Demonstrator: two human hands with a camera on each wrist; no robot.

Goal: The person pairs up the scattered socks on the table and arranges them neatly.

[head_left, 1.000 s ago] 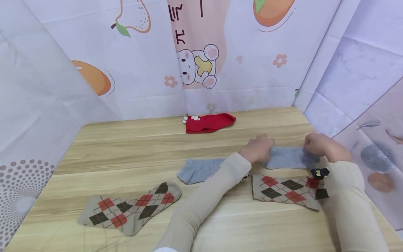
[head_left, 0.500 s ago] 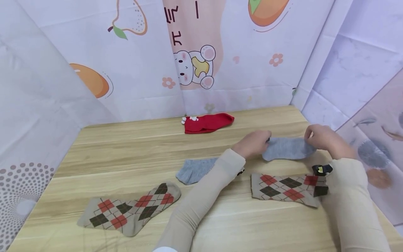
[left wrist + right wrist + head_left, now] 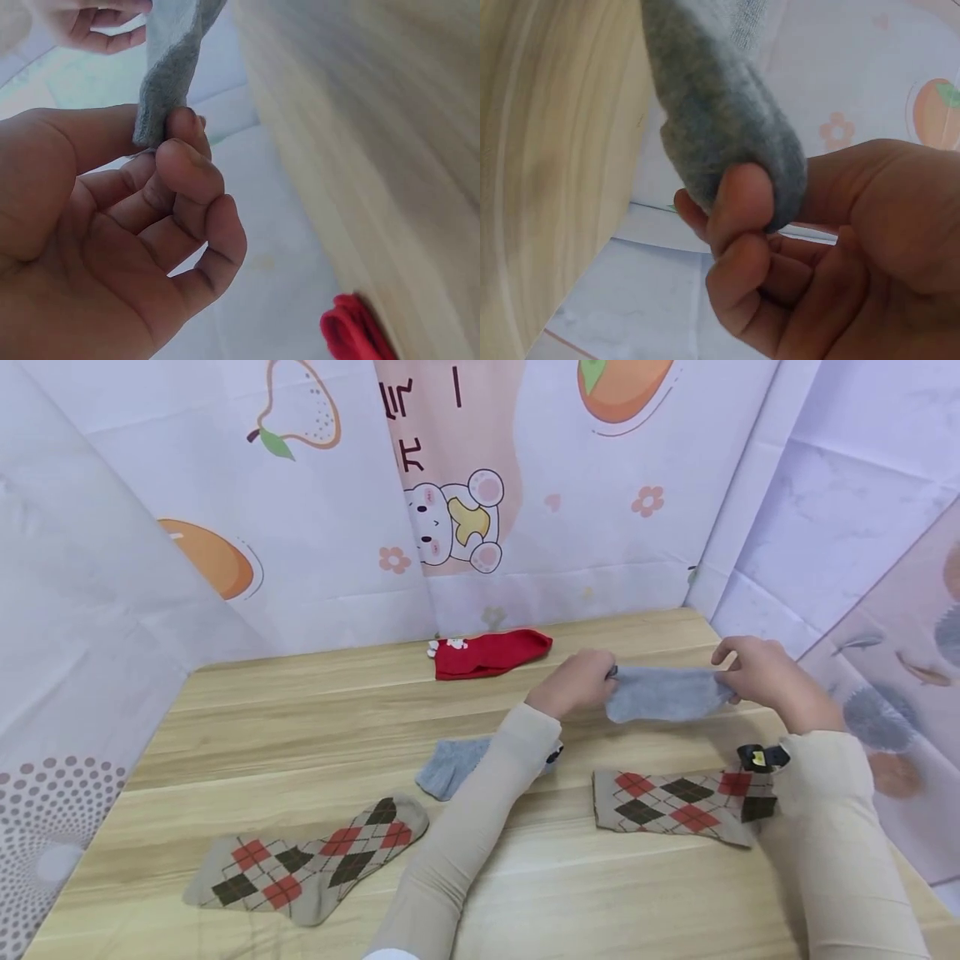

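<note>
A grey sock (image 3: 663,693) is stretched level between both hands above the right side of the table. My left hand (image 3: 576,683) pinches its left end; in the left wrist view thumb and fingertips close on the ribbed edge of the grey sock (image 3: 171,82). The right hand (image 3: 768,681) pinches the other, rounded end, and the right wrist view shows the thumb against the grey sock (image 3: 720,112). A second grey sock (image 3: 452,766) lies on the table, partly hidden by my left forearm. Nearer me on the right lies a folded argyle sock (image 3: 678,804), overlapped by my right wrist strap.
Another argyle sock (image 3: 307,864) lies spread at the front left of the wooden table (image 3: 262,739). Toward the back edge rests a red sock (image 3: 491,654) with a small white figure. Printed curtains (image 3: 322,535) enclose the back and sides.
Both hands have lifted the grey sock off the table and carried it up, back and slightly left. The other socks stay where they lay; the head view has shifted slightly.
</note>
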